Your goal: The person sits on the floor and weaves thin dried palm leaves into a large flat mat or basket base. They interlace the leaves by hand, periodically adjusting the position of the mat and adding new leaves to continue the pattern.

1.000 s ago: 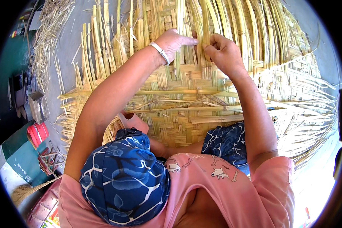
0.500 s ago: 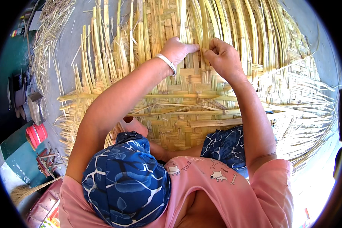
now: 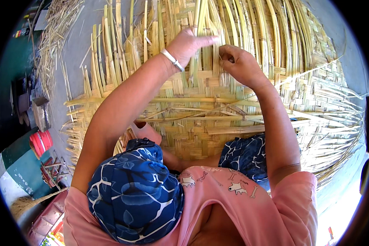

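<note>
A large mat [image 3: 184, 141] of split bamboo lies in front of me, its lower part woven in a tight pattern. Long loose strips [image 3: 274, 37] fan out from the far side of the weave. My left hand [image 3: 188, 45], with a white bangle [image 3: 172, 60] on its wrist, is over the strips near the middle, thumb pointing right. Its other fingers are blurred and partly hidden. Just to its right, my right hand [image 3: 240, 65] has curled fingers beside an upright strip [image 3: 216, 55]. What is between those fingertips, if anything, is hidden.
Loose crosswise strips [image 3: 217, 100] lie over the mat, and ragged strip ends [image 3: 336, 135] spread at the right. Cut scraps [image 3: 55, 45] are heaped on the grey floor at the left. A red round container [image 3: 41, 143] and a broom [image 3: 22, 207] are at the left edge.
My left hand has moved slightly up and to the left. The right hand's fingers have shifted slightly down, and the middle strips between the hands have changed position.
</note>
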The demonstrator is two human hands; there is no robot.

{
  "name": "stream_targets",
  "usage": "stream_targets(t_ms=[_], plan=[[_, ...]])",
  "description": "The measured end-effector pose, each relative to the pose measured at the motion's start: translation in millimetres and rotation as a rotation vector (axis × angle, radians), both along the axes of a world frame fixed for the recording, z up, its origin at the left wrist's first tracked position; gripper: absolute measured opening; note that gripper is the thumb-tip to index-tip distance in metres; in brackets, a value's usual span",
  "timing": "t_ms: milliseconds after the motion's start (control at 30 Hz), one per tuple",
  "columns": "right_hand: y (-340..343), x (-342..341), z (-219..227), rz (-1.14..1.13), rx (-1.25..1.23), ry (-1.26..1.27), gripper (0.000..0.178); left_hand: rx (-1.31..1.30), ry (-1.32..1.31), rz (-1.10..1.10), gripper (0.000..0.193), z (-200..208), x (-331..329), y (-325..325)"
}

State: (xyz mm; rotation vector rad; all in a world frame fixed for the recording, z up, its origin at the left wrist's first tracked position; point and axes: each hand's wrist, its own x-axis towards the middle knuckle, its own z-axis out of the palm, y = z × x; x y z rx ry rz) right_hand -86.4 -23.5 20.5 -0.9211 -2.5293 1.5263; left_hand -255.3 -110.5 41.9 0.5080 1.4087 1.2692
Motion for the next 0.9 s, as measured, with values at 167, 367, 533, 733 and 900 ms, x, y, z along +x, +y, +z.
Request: stream_targets(t_ms=[167, 367, 533, 733, 900], plan=[[-4, 0, 1, 0.074, 0.112, -0.098, 0.031, 0.144, 0.097, 0.061, 0.043, 20, -23, 1], [-3, 3, -6, 0.08, 0.09, -0.022, 0.026, 0.178, 0.028, 0.255, 0.046, 32, -43, -1], [-4, 0, -9, 0.132, 0.177, -0.063, 0.022, 0.179, 0.147, 0.45, 0.028, 41, -61, -65], [-11, -1, -14, 0.02, 0.164, -0.019, 0.022, -0.068, 0.378, 0.586, 0.014, 44, -41, -153], [-32, -1, -21, 0.003, 0.494, 0.006, 0.016, -0.239, 0.151, 0.737, 0.012, 14, -32, -186]])
